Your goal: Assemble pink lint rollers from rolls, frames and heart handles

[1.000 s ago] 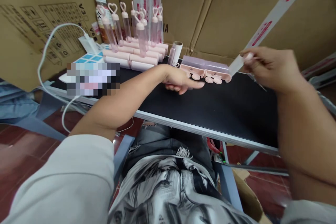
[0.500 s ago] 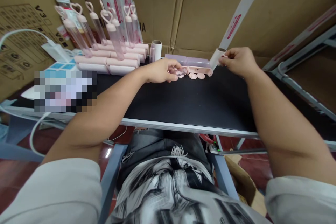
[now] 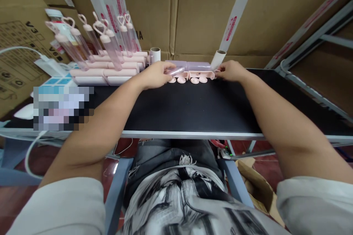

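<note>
Tube point(image 3: 177, 70) grasped in left fingers point(image 3: 166, 78) near pink discs point(image 3: 181, 80); right fingers point(image 3: 222, 75) beside pink holder point(image 3: 202, 74), cannot tell if grasping.

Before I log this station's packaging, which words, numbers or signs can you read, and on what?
"V3": left cardboard box.
"V6": same box.
"IA", possibly partial: back cardboard.
Too small or blurred: red tape marks, bottle label, the box's smaller print.
</note>
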Available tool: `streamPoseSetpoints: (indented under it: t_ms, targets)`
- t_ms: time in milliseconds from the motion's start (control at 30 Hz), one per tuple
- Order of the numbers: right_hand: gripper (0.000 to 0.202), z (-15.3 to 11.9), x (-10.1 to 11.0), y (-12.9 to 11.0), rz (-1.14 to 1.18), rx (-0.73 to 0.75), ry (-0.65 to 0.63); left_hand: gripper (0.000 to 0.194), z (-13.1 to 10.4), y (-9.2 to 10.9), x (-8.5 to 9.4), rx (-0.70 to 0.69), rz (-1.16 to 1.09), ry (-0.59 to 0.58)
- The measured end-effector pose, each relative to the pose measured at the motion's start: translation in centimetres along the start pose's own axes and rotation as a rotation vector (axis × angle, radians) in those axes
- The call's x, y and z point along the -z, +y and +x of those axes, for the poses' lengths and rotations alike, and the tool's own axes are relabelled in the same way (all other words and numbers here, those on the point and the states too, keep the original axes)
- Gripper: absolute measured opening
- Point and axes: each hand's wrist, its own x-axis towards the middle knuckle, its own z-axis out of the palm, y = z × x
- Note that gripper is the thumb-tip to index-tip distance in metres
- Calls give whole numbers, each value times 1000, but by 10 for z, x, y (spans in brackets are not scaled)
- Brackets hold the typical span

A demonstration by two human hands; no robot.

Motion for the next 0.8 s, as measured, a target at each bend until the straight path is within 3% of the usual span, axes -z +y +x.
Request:
streamPoseSetpoints:
  t_ms: [67,167,300,367,433,500,567,700,800]
  targets:
    - [15,-4,7,-1,15,-1,-54,47,-1,4,7,88,-15,-35]
    - [16,-9,21,-1,25,19,-61,36,-3,15,19,149,-11,-24]
    - [11,-19,34,-13,110,99,270,22,-8,29,25,91,54,37]
    - [16,-30,31,-30,240,243,398,23,-10,32,19,52,92,22]
    - [22,-46,21,-52,332,495,365,26,-13,34,7,10,115,-36]
    - [30,-63,6,-76,342,764,220,30,-16,35,-5,-16,110,-73]
    - [33,-77,-11,-94,311,916,70,36,-20,37,-16,-1,72,-100]
    - [18,-89,-25,-107,244,938,50,47,-24,41,-24,35,-75,-226]
    - [31,-84,-9,-98,265,766,65,54,-23,41,-22,49,-187,-243]
